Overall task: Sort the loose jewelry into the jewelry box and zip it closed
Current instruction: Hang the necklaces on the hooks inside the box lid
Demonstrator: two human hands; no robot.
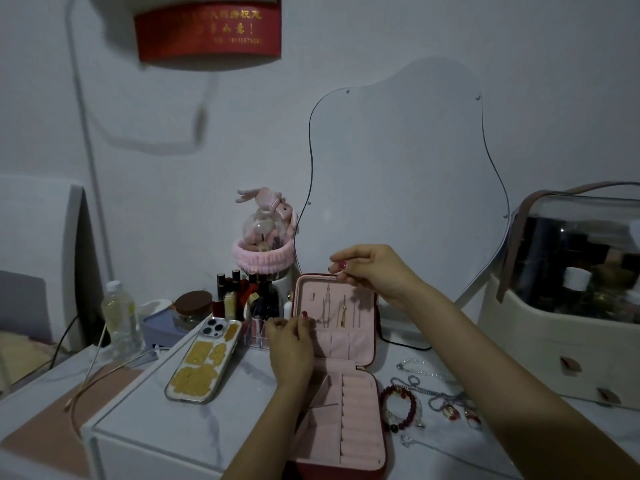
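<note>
A pink-lined jewelry box (360, 403) lies open on the white table, its lid (360, 317) standing upright. Thin necklaces (327, 306) hang inside the lid. My right hand (370, 268) pinches the top of a chain at the lid's upper edge. At the lid's lower left, my left hand (289, 348) holds the low end of a chain. Loose jewelry lies to the right of the box: a red bead bracelet (398, 407), a silver chain (419, 382) and several small pieces (457, 412).
A phone (204, 358) with a yellow case lies left of the box. Lipsticks and bottles (242, 296) stand behind it. A wavy mirror (415, 168) leans on the wall. A cream cosmetics case (568, 306) fills the right side. A thin hairband (90, 379) rests at left.
</note>
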